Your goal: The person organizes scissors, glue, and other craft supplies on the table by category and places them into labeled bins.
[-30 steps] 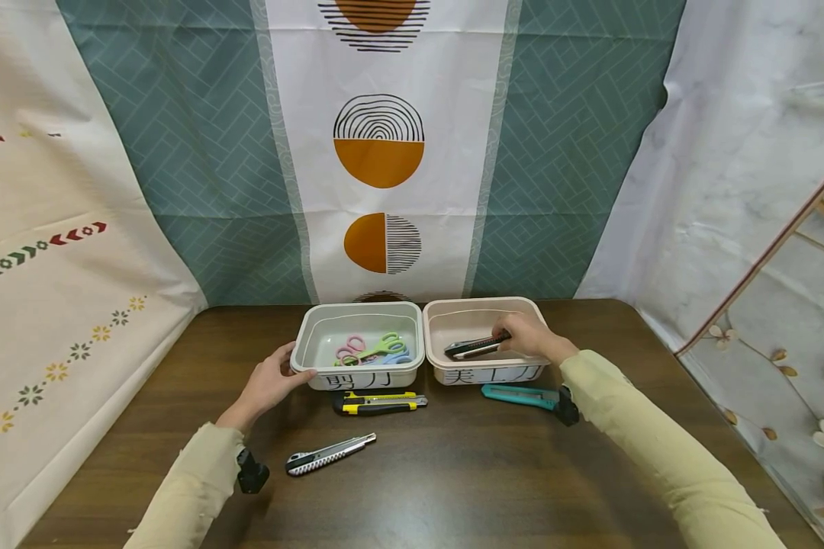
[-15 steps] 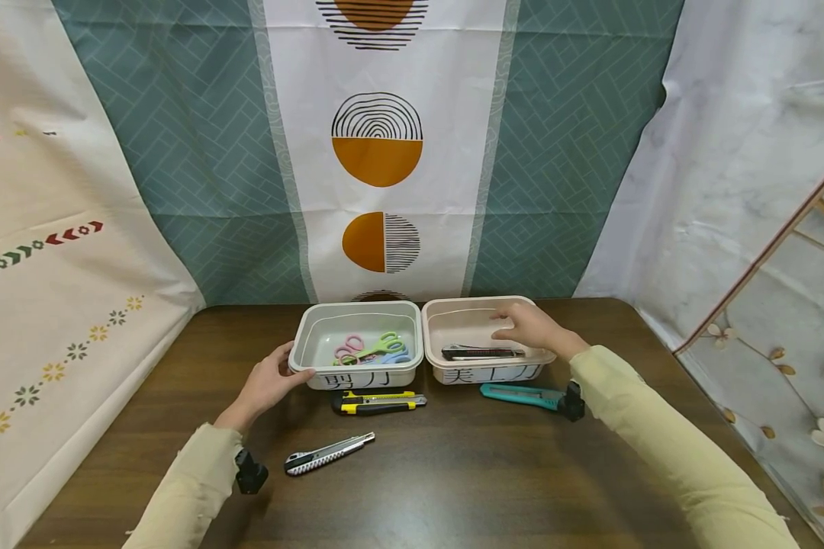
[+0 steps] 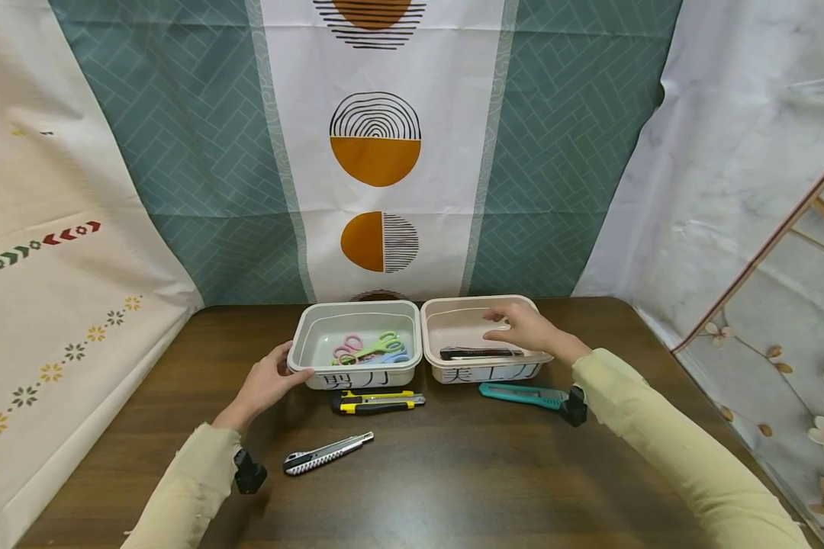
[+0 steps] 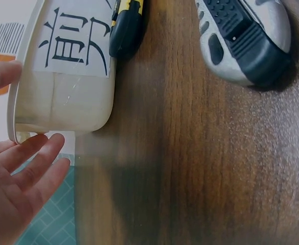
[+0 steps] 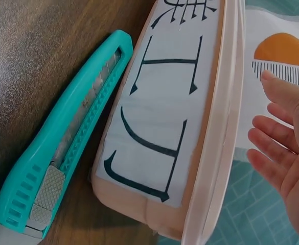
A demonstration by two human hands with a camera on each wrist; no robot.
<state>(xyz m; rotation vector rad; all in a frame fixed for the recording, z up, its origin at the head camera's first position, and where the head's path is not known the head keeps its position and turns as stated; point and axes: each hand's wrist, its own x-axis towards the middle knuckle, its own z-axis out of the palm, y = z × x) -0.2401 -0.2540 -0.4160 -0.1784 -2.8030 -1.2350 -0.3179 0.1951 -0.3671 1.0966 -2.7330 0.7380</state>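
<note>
My left hand (image 3: 266, 385) holds the front left corner of a grey-green plastic bin (image 3: 302, 343), thumb at the front rim and fingers by the left side. Inside lie several scissors with pink, green (image 3: 382, 345) and blue handles. Over the pale pink bin (image 3: 436, 301) to its right hovers my right hand (image 3: 522, 329), fingers relaxed and holding nothing. A dark utility knife (image 3: 479, 353) lies along that bin's front inside wall. In front of the pink bin, a teal utility knife (image 5: 62, 132) rests on the table.
Two yellow-and-black utility knives (image 3: 378, 404) lie against the grey-green bin's front. Nearer me is a silver-and-black utility knife (image 3: 327, 453) on the brown wooden table (image 3: 453, 473). Both bins carry paper labels with writing. Patterned cloth (image 3: 384, 259) hangs behind the table.
My right hand has let go of the dark utility knife, which now lies in the pink bin, and has risen slightly above it. The left hand keeps its place at the grey-green bin.
</note>
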